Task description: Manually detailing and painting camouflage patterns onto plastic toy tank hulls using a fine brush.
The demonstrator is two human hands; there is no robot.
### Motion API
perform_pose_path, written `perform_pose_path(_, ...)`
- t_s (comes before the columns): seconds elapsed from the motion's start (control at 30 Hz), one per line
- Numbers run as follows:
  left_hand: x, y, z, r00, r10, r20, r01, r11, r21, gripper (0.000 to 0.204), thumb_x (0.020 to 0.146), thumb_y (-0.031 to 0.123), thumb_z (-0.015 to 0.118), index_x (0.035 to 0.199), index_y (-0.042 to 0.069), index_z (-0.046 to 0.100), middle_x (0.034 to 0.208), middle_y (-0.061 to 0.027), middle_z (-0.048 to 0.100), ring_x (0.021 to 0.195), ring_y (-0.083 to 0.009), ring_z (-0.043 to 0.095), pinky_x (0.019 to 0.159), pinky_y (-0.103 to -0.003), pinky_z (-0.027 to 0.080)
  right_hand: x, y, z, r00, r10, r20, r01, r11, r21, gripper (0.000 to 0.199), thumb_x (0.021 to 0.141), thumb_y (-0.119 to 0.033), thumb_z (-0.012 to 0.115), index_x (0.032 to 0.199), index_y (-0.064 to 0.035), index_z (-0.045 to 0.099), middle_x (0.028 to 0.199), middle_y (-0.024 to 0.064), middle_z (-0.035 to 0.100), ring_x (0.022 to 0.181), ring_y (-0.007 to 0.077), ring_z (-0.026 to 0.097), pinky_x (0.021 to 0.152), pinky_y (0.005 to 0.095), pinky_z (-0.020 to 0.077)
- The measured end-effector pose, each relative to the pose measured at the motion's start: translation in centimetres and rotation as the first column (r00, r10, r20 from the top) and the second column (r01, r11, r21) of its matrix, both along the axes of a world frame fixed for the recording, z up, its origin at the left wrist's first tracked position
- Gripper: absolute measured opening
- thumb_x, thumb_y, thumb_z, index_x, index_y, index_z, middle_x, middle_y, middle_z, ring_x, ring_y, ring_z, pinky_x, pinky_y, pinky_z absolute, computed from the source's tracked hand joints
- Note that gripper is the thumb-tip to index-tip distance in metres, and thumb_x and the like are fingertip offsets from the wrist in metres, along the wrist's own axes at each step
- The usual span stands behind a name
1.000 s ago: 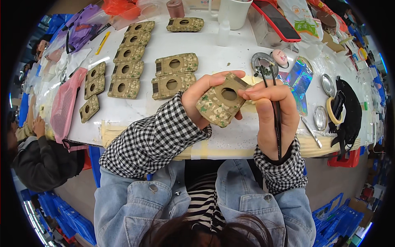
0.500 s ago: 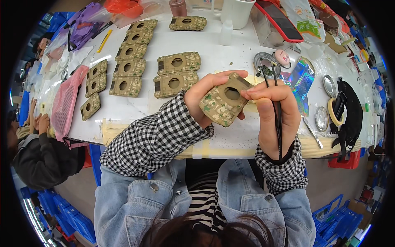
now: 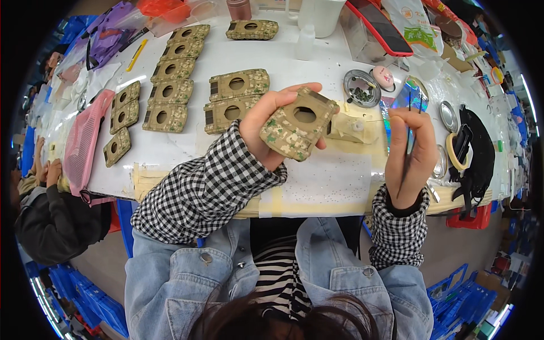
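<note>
My left hand (image 3: 256,126) holds a camouflage model tank hull (image 3: 283,126) raised over the front of the table. A round opening in the hull's top faces up, and my fingers wrap its far side. To the right, clear of the hull, my right hand (image 3: 418,135) is closed on slim black tweezers (image 3: 409,102), whose upper part rises between the fingers. Whether the tips hold anything is too small to tell. Beyond the hands stands a round clear dish (image 3: 347,90) of small dark green parts. A tape-covered block (image 3: 340,131) lies between my hands.
Several similar hulls (image 3: 161,117) stand in rows at left, beside a pink mesh bag (image 3: 85,139). A white jug (image 3: 323,17), a small bottle (image 3: 306,42) and a red-edged phone (image 3: 377,27) are at the back. A black bag (image 3: 480,153) lies right; another person (image 3: 56,221) sits left.
My right hand has drawn away from the hull to the right with the tweezers. The hull stays in my left hand. The taped block now shows. The whole view has shifted slightly.
</note>
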State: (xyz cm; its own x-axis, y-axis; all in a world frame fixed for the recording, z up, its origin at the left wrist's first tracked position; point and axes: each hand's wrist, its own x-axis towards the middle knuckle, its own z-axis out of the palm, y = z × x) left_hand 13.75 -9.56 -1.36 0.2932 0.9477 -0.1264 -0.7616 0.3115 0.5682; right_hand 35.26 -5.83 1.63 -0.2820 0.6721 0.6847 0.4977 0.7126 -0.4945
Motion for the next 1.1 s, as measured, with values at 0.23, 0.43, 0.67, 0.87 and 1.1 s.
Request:
perform_pose_path(0.23, -0.3, 0.6, -0.3, 0.994, 0.097, 0.044, -0.097, 0.995, 0.005, 0.048, 0.090, 0.026, 0.035, 0.126, -0.004, 0.038, 0.121, -0.0291, 0.048, 0.070, -0.0272, 0.063, 0.051, -0.028, 0.055, -0.2, 0.9, -1.3, 0.967, -0.028, 0.254, 0.007, 0.997, 0.082, 0.014, 0.072, 0.001, 0.068, 0.081, -0.0011, 0.059, 0.075, 0.0106, 0.056, 0.073, 0.0273, 0.053, 0.065, 0.0326, 0.0422)
perform_pose_path(0.43, -0.5, 0.6, 0.0, 0.982, 0.187, 0.039, -0.185, 0.982, -0.034, 0.046, 0.090, 0.026, 0.036, 0.123, -0.005, 0.041, 0.119, -0.0274, 0.050, 0.071, -0.0270, 0.063, 0.053, -0.028, 0.056, 1.1, -0.2, -0.9, 0.983, 0.071, 0.171, -0.066, 0.997, -0.038, 0.044, 0.093, -0.034, 0.045, 0.111, 0.0046, 0.055, 0.096, 0.0171, 0.059, 0.087, 0.0274, 0.058, 0.081, 0.0346, 0.0429)
perform_pose_path(0.67, -0.5, 0.2, 0.2, 0.964, 0.264, -0.028, -0.266, 0.962, -0.068, 0.045, 0.088, 0.030, 0.042, 0.119, -0.001, 0.049, 0.115, -0.0231, 0.056, 0.076, -0.0292, 0.063, 0.057, -0.030, 0.053, 1.4, -5.6, -0.8, 0.958, 0.268, -0.098, -0.283, 0.844, -0.455, 0.072, 0.085, -0.045, 0.059, 0.124, 0.0094, 0.034, 0.106, 0.0200, 0.056, 0.096, 0.0254, 0.061, 0.087, 0.0353, 0.0428)
perform_pose_path(0.87, -0.6, 0.4, -0.2, 0.959, 0.280, -0.036, -0.282, 0.957, -0.063, 0.044, 0.089, 0.030, 0.040, 0.118, -0.001, 0.049, 0.115, -0.0233, 0.056, 0.079, -0.0301, 0.063, 0.060, -0.031, 0.053, -0.1, -5.3, -2.7, 0.864, 0.494, -0.098, -0.461, 0.698, -0.548, 0.028, 0.071, -0.004, 0.072, 0.096, 0.0027, 0.061, 0.089, 0.0129, 0.064, 0.081, 0.0240, 0.062, 0.074, 0.0302, 0.0479)
perform_pose_path(1.1, -0.5, 0.4, 0.1, 0.961, 0.274, -0.031, -0.275, 0.960, -0.054, 0.043, 0.089, 0.030, 0.039, 0.118, 0.000, 0.049, 0.116, -0.0242, 0.055, 0.079, -0.0304, 0.063, 0.060, -0.031, 0.053, -1.2, -5.1, -3.7, 0.883, 0.331, -0.332, -0.461, 0.490, -0.739, 0.013, 0.082, -0.002, 0.063, 0.092, 0.0053, 0.058, 0.084, 0.0119, 0.065, 0.079, 0.0152, 0.062, 0.074, 0.0257, 0.0494)
